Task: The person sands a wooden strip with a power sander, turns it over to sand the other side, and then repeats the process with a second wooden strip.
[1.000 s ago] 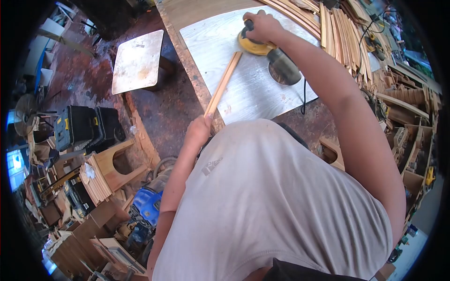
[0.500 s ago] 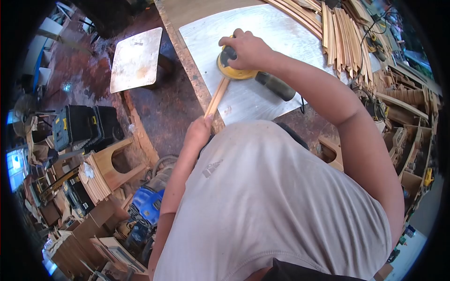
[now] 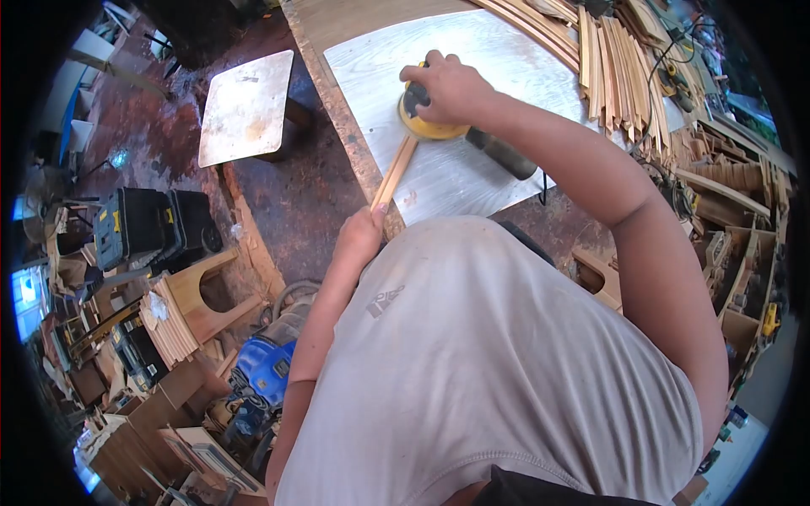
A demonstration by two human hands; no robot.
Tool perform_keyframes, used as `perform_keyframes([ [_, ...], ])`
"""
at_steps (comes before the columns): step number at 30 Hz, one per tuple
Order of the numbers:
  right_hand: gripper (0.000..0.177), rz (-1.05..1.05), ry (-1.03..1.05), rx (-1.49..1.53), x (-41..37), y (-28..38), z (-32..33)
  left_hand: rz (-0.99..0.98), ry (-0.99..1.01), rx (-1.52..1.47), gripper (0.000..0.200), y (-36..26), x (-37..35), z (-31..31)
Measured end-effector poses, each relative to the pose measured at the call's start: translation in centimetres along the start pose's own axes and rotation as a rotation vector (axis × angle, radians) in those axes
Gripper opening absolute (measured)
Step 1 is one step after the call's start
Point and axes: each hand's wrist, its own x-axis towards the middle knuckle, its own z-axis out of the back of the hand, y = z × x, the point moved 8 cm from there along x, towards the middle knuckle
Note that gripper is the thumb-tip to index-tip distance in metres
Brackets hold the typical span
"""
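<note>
- While the right forearm is slanting in over the pale board (image 3: 527,84), the right hand (image 3: 451,90) is clasping a yellow-and-black sander (image 3: 432,129) from above, the fingers bending over its dark top.
- That elbow is bending well out to the person's right, the wrist hanging higher than the board.
- Behind the grip, a dark canister (image 3: 502,156) is jutting from the sander, partly hiding under the forearm.
- The left arm is running forward beside the grey shirt (image 3: 506,337), its elbow only slightly bending.
- At the bench edge (image 3: 348,135), the left hand (image 3: 360,233) is closing around the near end of a narrow piece of wood (image 3: 394,177), the thumb lying along it.
- The wood is pointing away across the board, its far end meeting the sander's yellow rim; how much is sitting beneath, I cannot tell.
- Beyond the right forearm, many loose strips (image 3: 614,76) are lying bunched together.
- Left of the bench, a square-topped stool (image 3: 245,110) is standing apart.
</note>
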Motion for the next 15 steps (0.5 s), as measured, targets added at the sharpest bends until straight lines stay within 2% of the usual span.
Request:
perform_keyframes([
  [5, 0.051, -0.032, -0.086, -0.044, 1.0, -2.3, 0.7, 0.014, 0.022, -0.010, 0.057, -0.3, -0.2, 0.4],
  [10, 0.049, 0.029, 0.004, 0.014, -0.8, 0.9, 0.2, 0.001, 0.017, 0.003, 0.059, -0.6, 0.3, 0.4],
  [15, 0.050, -0.031, -0.082, -0.026, 0.5, -2.0, 0.3, 0.003, 0.012, -0.014, 0.060, -0.8, 0.0, 0.6],
])
